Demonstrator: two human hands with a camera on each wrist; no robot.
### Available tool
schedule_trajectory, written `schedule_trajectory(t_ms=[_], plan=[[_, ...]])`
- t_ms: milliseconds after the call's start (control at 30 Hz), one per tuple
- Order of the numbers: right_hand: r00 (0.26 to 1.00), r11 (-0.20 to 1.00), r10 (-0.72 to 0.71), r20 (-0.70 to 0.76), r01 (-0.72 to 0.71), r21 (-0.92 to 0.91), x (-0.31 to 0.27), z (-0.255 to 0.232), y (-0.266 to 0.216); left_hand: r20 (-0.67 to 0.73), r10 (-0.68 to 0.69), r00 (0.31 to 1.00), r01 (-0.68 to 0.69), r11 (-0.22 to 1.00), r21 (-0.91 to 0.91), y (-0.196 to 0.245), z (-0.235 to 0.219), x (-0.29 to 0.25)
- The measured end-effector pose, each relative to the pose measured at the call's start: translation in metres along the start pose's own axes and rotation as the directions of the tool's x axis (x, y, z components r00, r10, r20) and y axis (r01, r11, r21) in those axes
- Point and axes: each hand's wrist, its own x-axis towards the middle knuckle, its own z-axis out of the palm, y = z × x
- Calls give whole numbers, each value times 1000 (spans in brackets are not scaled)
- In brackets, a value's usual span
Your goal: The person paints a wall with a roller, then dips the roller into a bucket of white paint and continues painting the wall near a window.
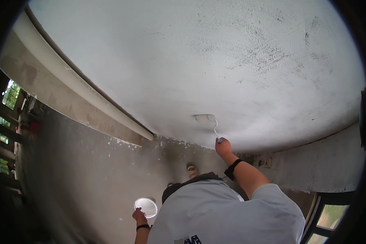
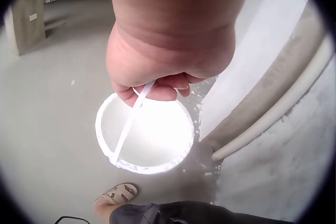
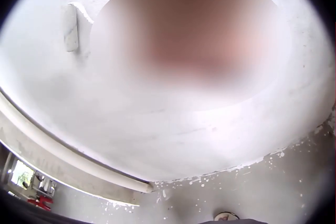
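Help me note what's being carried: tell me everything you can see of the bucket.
The bucket is round, open-topped and white, apparently plastic, with a rough, smeared-looking rim. The left hand grips its thin white handle, which stands raised across the opening. It is held over the grey floor; whether it touches down is unclear. Glare hides how full it is.

Head view: the white cylindrical paint roller (image 1: 204, 118) is on the broad white plaster wall (image 1: 130, 49), centre; the long cream tubular pipe (image 1: 103, 104) runs along its left; the round white bucket (image 1: 149, 207) is lower centre-left, over the grey concrete floor (image 1: 77, 162)
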Motion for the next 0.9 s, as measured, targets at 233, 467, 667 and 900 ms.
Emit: schedule_trajectory(t_ms=[233, 467, 667, 900], plan=[[976, 959, -150, -155, 182, 217, -6, 31, -97, 92, 222, 971, -235, 960, 153, -47, -48, 11], [970, 946, -170, -174, 210, 248, -13, 34, -178, 47, 147, 988, -153, 974, 168, -58, -81, 24], [970, 949, -161, -180, 202, 242, -28, 40, -208, 60, 186, 981, -195, 952, 237, -70, -125, 53], [999, 1000, -3, -34, 3, 8, -48, 76, -156, -70, -100, 992, 95, 993, -73, -35, -133, 44]])
